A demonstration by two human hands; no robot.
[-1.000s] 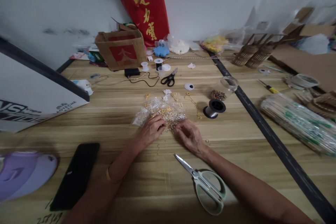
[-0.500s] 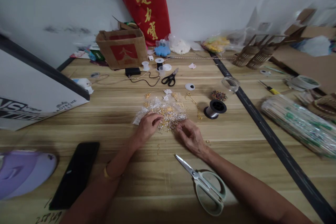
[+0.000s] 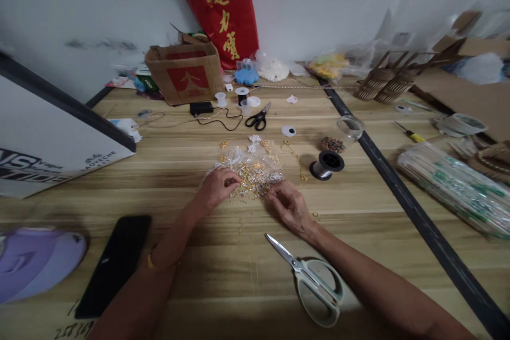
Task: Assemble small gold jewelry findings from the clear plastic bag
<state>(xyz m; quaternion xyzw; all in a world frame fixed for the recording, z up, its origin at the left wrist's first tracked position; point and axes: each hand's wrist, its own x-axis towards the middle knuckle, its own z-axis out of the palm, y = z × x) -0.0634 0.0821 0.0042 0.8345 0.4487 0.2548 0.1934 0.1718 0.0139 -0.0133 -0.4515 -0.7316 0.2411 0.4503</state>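
Note:
A pile of small gold and silver jewellery findings lies mid-table, with clear plastic bags behind and among it. At its left edge, my left hand has thumb and fingers drawn together in a pinch; whatever is between them is too small to make out. My right hand rests on the table with curled fingertips touching the pile's right edge, and anything in them is hidden. A short gold chain piece lies in front of the pile. Large pale-handled scissors lie nearest me, beside my right forearm.
Right of the pile are a gold chain, a spool of wire and a clear jar of beads. Black scissors lie behind. A black phone and a large white box stand at left.
My left hand has drawn back a little to the left, away from the middle of the pile, still pinched. My right hand has stayed in place.

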